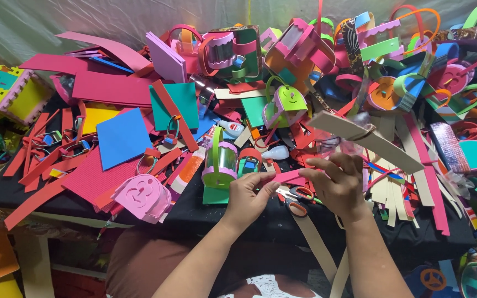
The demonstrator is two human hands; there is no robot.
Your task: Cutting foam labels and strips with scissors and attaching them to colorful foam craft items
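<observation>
My left hand and my right hand meet over the table's front edge, both pinching a narrow pink foam strip stretched between them. Under the hands lie scissors with red handles on the black table cover. A small green and pink foam basket with a clear window stands just left of my left hand. A pink foam piece with a smiling face lies further left.
Piles of coloured foam sheets, strips and finished baskets cover the table. A blue square sheet and a teal one lie at the left. Tan strips reach across the right. White glue bottles sit beyond my hands.
</observation>
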